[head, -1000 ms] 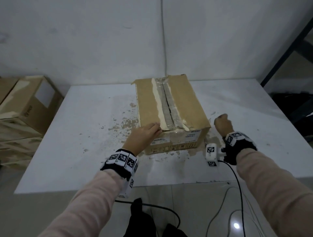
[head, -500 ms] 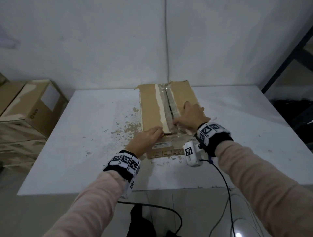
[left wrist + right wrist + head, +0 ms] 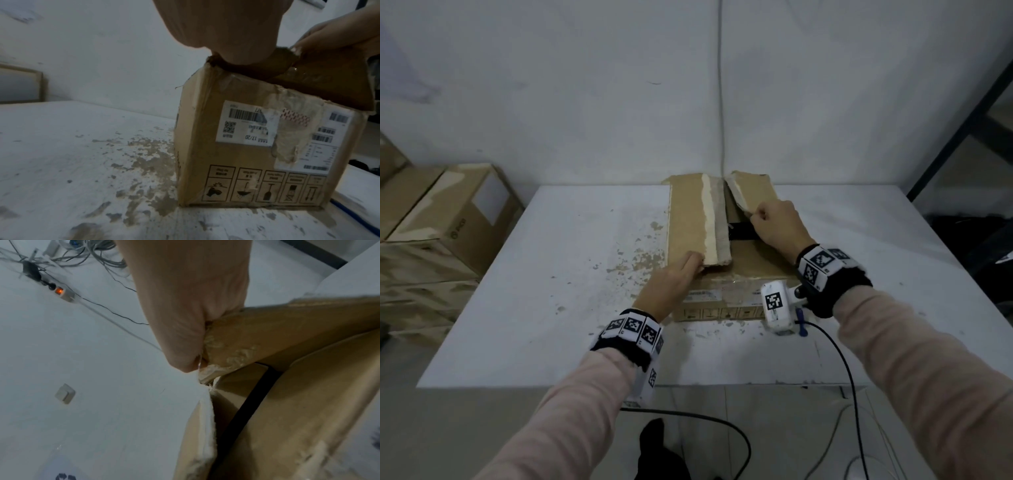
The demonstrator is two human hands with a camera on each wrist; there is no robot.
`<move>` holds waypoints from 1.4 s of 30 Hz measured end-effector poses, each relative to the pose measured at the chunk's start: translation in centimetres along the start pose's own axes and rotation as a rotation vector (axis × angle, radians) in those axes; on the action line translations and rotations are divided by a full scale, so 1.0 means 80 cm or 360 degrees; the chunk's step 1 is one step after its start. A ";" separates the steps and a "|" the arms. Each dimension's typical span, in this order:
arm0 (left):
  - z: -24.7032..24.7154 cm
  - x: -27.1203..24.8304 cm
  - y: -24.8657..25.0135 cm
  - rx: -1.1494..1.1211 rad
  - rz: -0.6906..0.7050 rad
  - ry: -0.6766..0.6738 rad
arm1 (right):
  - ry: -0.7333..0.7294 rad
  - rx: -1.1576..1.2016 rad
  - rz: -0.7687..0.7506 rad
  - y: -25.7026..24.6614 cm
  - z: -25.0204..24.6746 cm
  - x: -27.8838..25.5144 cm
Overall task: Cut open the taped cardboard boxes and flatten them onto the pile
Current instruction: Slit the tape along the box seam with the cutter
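Cardboard box [image 3: 736, 274] mid-frame on white table [image 3: 534, 291]; right hand [image 3: 777, 224] pinching raised right flap [image 3: 751, 190], left hand [image 3: 671, 286] gripping left flap [image 3: 690, 222] at near edge.

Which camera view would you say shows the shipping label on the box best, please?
The left wrist view: the label faces the camera on the box front, barcodes and QR code clear. The head view shows it only as a foreshortened strip beside the left hand. The right wrist view misses it.
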State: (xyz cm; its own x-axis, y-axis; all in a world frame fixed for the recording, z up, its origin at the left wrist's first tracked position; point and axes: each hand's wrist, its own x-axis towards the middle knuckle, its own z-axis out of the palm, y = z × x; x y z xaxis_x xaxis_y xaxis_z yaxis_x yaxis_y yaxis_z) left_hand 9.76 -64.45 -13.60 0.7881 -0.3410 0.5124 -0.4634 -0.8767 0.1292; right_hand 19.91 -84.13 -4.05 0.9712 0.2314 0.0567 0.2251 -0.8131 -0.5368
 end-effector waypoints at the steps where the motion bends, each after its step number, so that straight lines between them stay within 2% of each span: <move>1: 0.005 0.000 0.000 0.0049 -0.0003 -0.0062 | -0.0022 -0.0043 -0.0014 0.000 0.001 -0.001; 4: 0.009 -0.001 0.004 0.0194 0.0020 -0.0230 | -0.0029 -0.0071 -0.0040 -0.004 0.008 -0.003; 8: -0.006 -0.002 -0.007 0.0167 0.0068 -0.0374 | 0.0050 0.0045 -0.0048 0.002 0.013 -0.009; 10: -0.020 -0.003 -0.031 0.0168 0.0003 -0.0485 | -0.0041 0.0031 -0.0096 0.006 0.020 -0.017; 13: -0.047 -0.014 -0.079 0.0135 -0.0314 -0.0579 | -0.0167 -0.0051 -0.0128 0.011 0.035 -0.026; 17: -0.076 -0.017 -0.133 0.0096 -0.0872 -0.0750 | -0.0065 -0.0031 -0.0166 0.014 0.041 -0.008; 19: -0.081 -0.007 -0.130 0.0036 -0.0955 -0.0715 | -0.0132 -0.0096 -0.0120 0.014 0.041 0.011; 21: -0.081 0.006 -0.106 -0.0071 -0.0917 -0.0598 | -0.0291 -0.0242 -0.0097 0.018 0.043 0.038; 23: -0.075 0.018 -0.072 -0.0193 -0.0780 -0.0540 | -0.0414 -0.0356 -0.0074 0.023 0.048 0.071; 26: -0.055 0.031 -0.031 -0.0166 -0.0470 -0.0739 | -0.0391 -0.0460 0.0063 0.027 0.052 0.108; 28: -0.038 0.030 -0.020 0.0036 -0.0315 -0.0914 | -0.0380 -0.0492 0.0162 0.030 0.053 0.127; 30: -0.029 0.028 -0.016 0.0137 -0.0236 -0.0932 | -0.0426 -0.0499 0.0217 0.034 0.052 0.141; 32: -0.029 0.028 -0.021 0.0103 -0.0254 -0.0947 | -0.0447 -0.0449 0.0234 0.038 0.051 0.149; 34: -0.037 0.028 -0.034 0.0087 -0.0280 -0.1056 | -0.0421 -0.0391 0.0262 0.042 0.049 0.148; 37: -0.055 0.026 -0.072 0.0162 -0.0327 -0.1123 | -0.0361 -0.0373 0.0305 0.040 0.042 0.133; 40: -0.072 0.025 -0.115 0.0394 -0.0432 -0.0991 | -0.0321 -0.0385 0.0333 0.029 0.040 0.105; 42: -0.075 0.030 -0.130 0.0489 -0.0584 -0.0904 | -0.0414 -0.0111 0.0390 0.015 0.049 0.078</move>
State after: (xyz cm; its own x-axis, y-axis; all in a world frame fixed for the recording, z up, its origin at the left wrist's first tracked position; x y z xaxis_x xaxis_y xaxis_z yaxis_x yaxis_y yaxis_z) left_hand 14.02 -54.09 -8.59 0.9972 -0.0577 -0.0468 -0.0612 -0.9950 -0.0783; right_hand 25.96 -81.56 -7.59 0.9466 0.1461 -0.2873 0.0017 -0.8937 -0.4487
